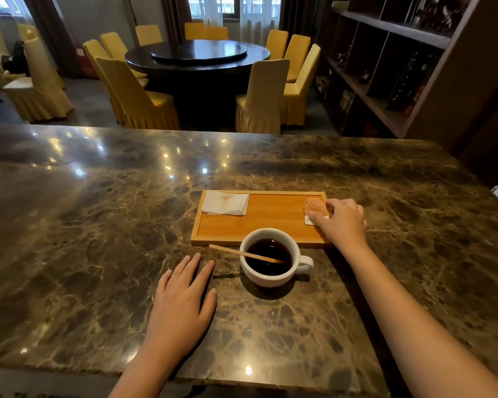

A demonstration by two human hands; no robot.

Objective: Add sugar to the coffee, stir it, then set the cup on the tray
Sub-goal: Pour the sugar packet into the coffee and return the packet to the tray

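Observation:
A white cup point(270, 278) of black coffee stands on the marble counter just in front of a wooden tray point(259, 224), handle to the right. A wooden stir stick point(227, 250) leans in the cup and juts out to the left. At the tray's right end lies a pink sugar packet point(314, 207); the fingers of my right hand point(341, 222) rest on and around it. My left hand point(181, 300) lies flat on the counter to the left of the cup, fingers apart, holding nothing.
A folded white napkin point(225, 203) lies at the tray's left end. The marble counter point(98, 225) stretches wide on both sides. Beyond it are a round dark table point(197, 57) with yellow-covered chairs, and a dark shelf unit point(400, 67) at the right.

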